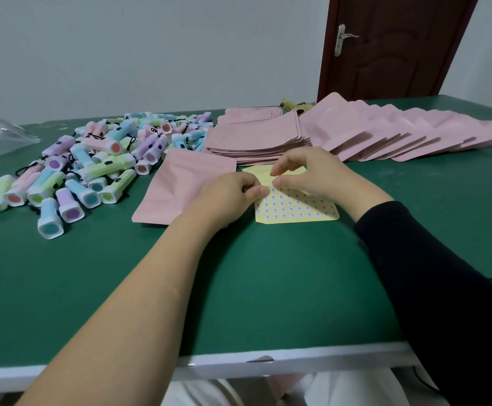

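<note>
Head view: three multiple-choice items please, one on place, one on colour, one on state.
1. Where does the torch pile lie relative to the sticker sheet?
A. to its left
B. to its right
C. on top of it

2. What colour is the pouch stack?
A. pink
B. blue
C. white

3. What are the left hand and right hand doing?
A. lying flat, apart from everything
B. pinching the sticker sheet
C. each holding a torch

1 A: the pile sits well left of the sheet.
2 A: every pouch in it is pink.
3 B: curled fingers of both meet at the sheet's far part.
</note>
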A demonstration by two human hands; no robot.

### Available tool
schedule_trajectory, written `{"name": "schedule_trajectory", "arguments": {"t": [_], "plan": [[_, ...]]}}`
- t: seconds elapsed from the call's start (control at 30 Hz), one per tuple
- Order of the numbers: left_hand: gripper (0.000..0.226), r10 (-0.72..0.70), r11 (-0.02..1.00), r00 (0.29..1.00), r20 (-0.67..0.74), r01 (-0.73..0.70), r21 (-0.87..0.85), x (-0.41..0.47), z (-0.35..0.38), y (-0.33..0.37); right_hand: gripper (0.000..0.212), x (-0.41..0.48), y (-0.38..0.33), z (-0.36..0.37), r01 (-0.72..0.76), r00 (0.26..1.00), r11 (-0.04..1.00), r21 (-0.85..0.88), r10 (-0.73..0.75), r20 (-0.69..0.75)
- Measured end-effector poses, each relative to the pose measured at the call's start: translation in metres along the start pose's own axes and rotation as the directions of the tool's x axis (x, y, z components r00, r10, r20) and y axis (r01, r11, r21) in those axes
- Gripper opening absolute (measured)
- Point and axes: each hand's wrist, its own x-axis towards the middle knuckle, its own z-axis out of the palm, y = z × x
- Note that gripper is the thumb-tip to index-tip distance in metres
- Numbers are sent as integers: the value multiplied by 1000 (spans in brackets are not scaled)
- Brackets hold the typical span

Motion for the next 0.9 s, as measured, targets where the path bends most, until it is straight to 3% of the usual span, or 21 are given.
{"name": "schedule_trajectory", "arguments": {"t": [0.4, 0.53, 0.67, 0.8, 0.9], "plan": [[29, -2, 1000, 1000, -3, 2, 13, -1, 0, 1, 14, -2, -7, 3, 15, 999, 1000, -27, -14, 51], [30, -12, 999, 1000, 9, 11, 33, -2, 1, 0, 13, 2, -7, 3, 32, 996, 999, 23, -30, -89], [33, -37, 997, 998, -46, 34, -74, -3, -6, 1, 15, 6, -8, 0, 44, 967, 968, 249, 21, -253], [40, -271, 962, 894, -357, 269, -56, 3, -24, -11, 16, 7, -10, 6, -32, 985, 861, 507, 112, -128], [52, -446, 883, 834, -324, 469, -9, 5, -36, -27, 15, 7, -10, 13, -75, 991, 834, 547, 123, -52]]}}
